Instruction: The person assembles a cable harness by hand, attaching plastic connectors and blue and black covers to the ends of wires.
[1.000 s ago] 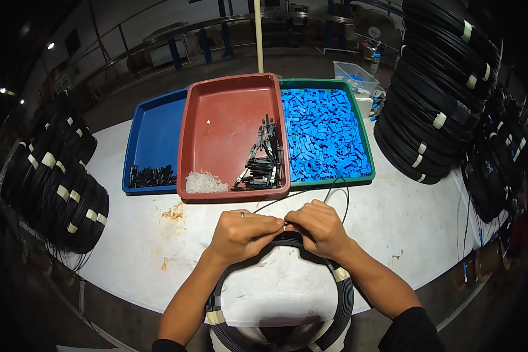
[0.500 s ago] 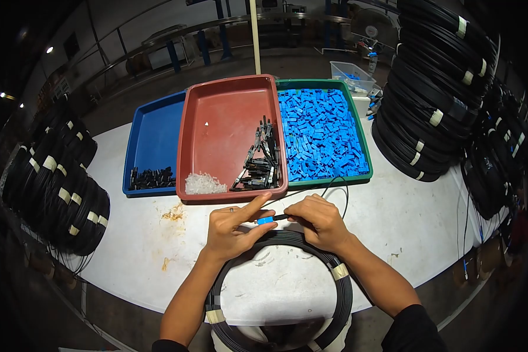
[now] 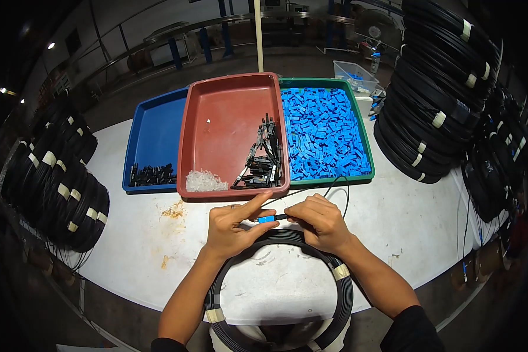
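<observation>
My left hand pinches a small blue connector between thumb and fingers, its index finger stretched out above. Close beside it on the right, my right hand is closed on the black cable end that meets the connector. Under both hands lies a coil of black cable, wrapped with pale tape, at the table's front edge. A thin loop of cable runs behind my right hand, near the trays.
Behind the hands stand a blue tray with black parts, a red tray with clear and black pieces, and a green tray full of blue pieces. Cable coils are stacked at left and right of the white table.
Both hands keep their hold and barely move. The view has shifted very slightly.
</observation>
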A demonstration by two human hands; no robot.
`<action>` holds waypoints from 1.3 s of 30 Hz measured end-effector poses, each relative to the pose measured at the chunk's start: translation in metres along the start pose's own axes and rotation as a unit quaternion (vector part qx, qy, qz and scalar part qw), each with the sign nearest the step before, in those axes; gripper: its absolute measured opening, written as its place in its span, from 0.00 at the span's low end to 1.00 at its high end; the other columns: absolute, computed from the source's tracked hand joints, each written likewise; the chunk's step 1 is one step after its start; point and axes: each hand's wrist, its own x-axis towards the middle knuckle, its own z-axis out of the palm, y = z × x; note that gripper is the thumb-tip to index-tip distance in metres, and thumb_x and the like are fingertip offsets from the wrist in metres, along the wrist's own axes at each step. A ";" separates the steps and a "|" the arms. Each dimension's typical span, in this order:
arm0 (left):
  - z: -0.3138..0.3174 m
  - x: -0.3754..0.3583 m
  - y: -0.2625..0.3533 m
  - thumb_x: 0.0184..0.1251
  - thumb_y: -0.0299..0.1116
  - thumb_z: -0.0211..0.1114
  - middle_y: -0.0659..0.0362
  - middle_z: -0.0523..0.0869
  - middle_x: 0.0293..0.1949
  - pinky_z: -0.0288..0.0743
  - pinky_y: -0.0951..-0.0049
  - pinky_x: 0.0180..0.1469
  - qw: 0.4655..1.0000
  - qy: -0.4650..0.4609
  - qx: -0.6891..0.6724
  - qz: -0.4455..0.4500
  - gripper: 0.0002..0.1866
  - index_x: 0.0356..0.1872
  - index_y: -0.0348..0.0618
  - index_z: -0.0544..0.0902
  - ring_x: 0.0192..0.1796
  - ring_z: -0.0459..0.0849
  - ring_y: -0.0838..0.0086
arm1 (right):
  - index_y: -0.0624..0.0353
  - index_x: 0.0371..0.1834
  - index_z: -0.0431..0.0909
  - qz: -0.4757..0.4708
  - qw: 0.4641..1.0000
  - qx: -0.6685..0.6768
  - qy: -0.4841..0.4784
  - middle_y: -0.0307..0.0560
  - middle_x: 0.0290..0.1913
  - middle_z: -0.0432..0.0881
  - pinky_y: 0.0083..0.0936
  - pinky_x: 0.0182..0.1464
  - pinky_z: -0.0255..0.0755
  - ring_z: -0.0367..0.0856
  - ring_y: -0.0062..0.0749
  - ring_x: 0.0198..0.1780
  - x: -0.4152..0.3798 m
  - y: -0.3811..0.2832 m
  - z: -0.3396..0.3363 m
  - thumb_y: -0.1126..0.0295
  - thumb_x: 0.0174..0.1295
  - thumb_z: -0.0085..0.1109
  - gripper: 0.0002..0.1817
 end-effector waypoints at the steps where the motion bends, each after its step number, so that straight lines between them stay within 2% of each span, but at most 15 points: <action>1: -0.001 0.000 0.000 0.54 0.31 0.83 0.56 0.95 0.34 0.82 0.80 0.34 1.000 0.002 0.000 0.004 0.32 0.63 0.42 0.85 0.34 0.94 0.78 | 0.63 0.43 0.83 -0.003 1.000 0.001 0.005 0.45 0.32 0.84 0.34 0.38 0.70 0.80 0.40 0.33 0.001 0.000 -0.001 0.87 0.41 0.62 0.21; 8: -0.002 0.001 0.000 0.54 0.30 0.83 0.58 0.95 0.34 0.82 0.82 0.33 1.000 -0.009 0.004 0.011 0.34 0.66 0.42 0.83 0.34 0.94 0.79 | 0.63 0.42 0.84 0.001 1.000 0.005 0.010 0.46 0.32 0.84 0.34 0.37 0.71 0.80 0.41 0.32 -0.001 -0.001 0.001 0.87 0.41 0.62 0.20; 16: -0.004 0.003 0.000 0.52 0.28 0.84 0.55 0.95 0.41 0.85 0.80 0.40 1.000 -0.025 -0.014 -0.001 0.38 0.68 0.44 0.81 0.42 0.95 0.73 | 0.62 0.42 0.84 0.009 1.000 0.000 -0.001 0.44 0.32 0.84 0.34 0.38 0.71 0.82 0.40 0.34 0.000 -0.001 -0.003 0.87 0.44 0.63 0.20; 18: -0.007 0.004 -0.001 0.51 0.28 0.84 0.55 0.95 0.41 0.86 0.79 0.40 1.000 -0.027 -0.006 0.004 0.38 0.68 0.44 0.81 0.42 0.95 0.73 | 0.63 0.40 0.85 0.012 1.000 -0.007 0.000 0.47 0.31 0.84 0.33 0.37 0.71 0.81 0.40 0.31 0.001 0.003 -0.001 0.85 0.46 0.66 0.15; 20: -0.011 0.005 -0.001 0.51 0.27 0.84 0.55 0.95 0.41 0.86 0.78 0.40 1.000 -0.028 0.003 0.008 0.39 0.69 0.45 0.81 0.42 0.95 0.73 | 0.62 0.40 0.85 0.007 1.000 -0.023 -0.010 0.46 0.32 0.84 0.34 0.39 0.72 0.82 0.41 0.33 -0.001 0.014 -0.007 0.83 0.47 0.68 0.15; 22: -0.019 0.005 -0.001 0.50 0.28 0.84 0.55 0.95 0.40 0.86 0.77 0.42 1.000 -0.016 0.019 -0.005 0.39 0.68 0.45 0.81 0.41 0.95 0.74 | 0.61 0.41 0.85 -0.018 0.994 -0.108 0.001 0.45 0.32 0.84 0.36 0.43 0.72 0.82 0.42 0.37 -0.002 0.026 -0.016 0.79 0.48 0.71 0.14; 23: -0.028 0.003 -0.006 0.51 0.29 0.84 0.54 0.95 0.38 0.86 0.76 0.44 0.997 -0.032 0.072 -0.023 0.37 0.67 0.46 0.83 0.40 0.95 0.75 | 0.58 0.43 0.84 -0.026 0.989 -0.146 0.011 0.43 0.34 0.84 0.40 0.47 0.73 0.82 0.43 0.42 -0.002 0.033 -0.021 0.75 0.42 0.73 0.20; 24: -0.034 0.004 -0.008 0.50 0.30 0.84 0.53 0.95 0.36 0.85 0.77 0.45 0.997 -0.022 0.074 -0.026 0.35 0.65 0.46 0.85 0.39 0.95 0.73 | 0.58 0.45 0.84 -0.010 0.983 -0.184 -0.002 0.44 0.37 0.86 0.40 0.50 0.73 0.83 0.42 0.46 -0.003 0.040 -0.028 0.74 0.44 0.74 0.21; 27: -0.061 -0.002 -0.012 0.49 0.28 0.83 0.51 0.94 0.36 0.86 0.75 0.46 0.993 0.002 0.088 -0.084 0.30 0.59 0.44 0.88 0.39 0.95 0.70 | 0.57 0.53 0.84 0.033 0.973 -0.228 0.023 0.47 0.47 0.88 0.39 0.54 0.72 0.84 0.44 0.51 -0.007 0.055 -0.031 0.82 0.51 0.67 0.23; 29: -0.085 -0.013 -0.015 0.49 0.27 0.82 0.51 0.94 0.37 0.86 0.73 0.47 0.984 0.010 0.148 -0.101 0.26 0.54 0.41 0.90 0.41 0.95 0.68 | 0.57 0.54 0.83 0.051 0.978 -0.199 0.033 0.48 0.48 0.88 0.39 0.54 0.72 0.83 0.45 0.51 -0.010 0.055 -0.027 0.84 0.52 0.65 0.23; 34: -0.123 -0.071 0.004 0.48 0.29 0.84 0.54 0.94 0.34 0.83 0.75 0.40 0.957 0.087 0.199 -0.191 0.17 0.41 0.38 0.93 0.32 0.90 0.74 | 0.61 0.53 0.83 0.092 0.981 -0.150 0.082 0.50 0.47 0.87 0.38 0.55 0.72 0.83 0.47 0.49 -0.016 0.059 -0.024 0.86 0.55 0.62 0.20; 36: -0.132 -0.091 0.014 0.49 0.30 0.83 0.53 0.94 0.34 0.83 0.73 0.40 0.931 0.074 0.242 -0.262 0.15 0.40 0.40 0.94 0.33 0.92 0.71 | 0.62 0.52 0.82 0.114 0.978 -0.144 0.100 0.51 0.45 0.87 0.39 0.54 0.73 0.83 0.47 0.46 -0.019 0.064 -0.024 0.85 0.57 0.62 0.18; 38: -0.135 -0.105 0.018 0.50 0.31 0.82 0.51 0.94 0.39 0.83 0.68 0.45 0.925 0.055 0.264 -0.269 0.17 0.43 0.41 0.93 0.40 0.93 0.64 | 0.63 0.50 0.83 0.149 0.969 -0.111 0.164 0.51 0.44 0.87 0.38 0.51 0.74 0.82 0.47 0.44 -0.022 0.069 -0.023 0.85 0.59 0.61 0.16; 39: -0.135 -0.105 0.021 0.50 0.31 0.82 0.51 0.94 0.39 0.83 0.68 0.45 0.925 0.054 0.264 -0.267 0.17 0.43 0.41 0.93 0.40 0.93 0.64 | 0.63 0.49 0.82 0.159 0.965 -0.120 0.170 0.51 0.42 0.87 0.36 0.48 0.75 0.83 0.46 0.43 -0.022 0.069 -0.024 0.84 0.60 0.61 0.14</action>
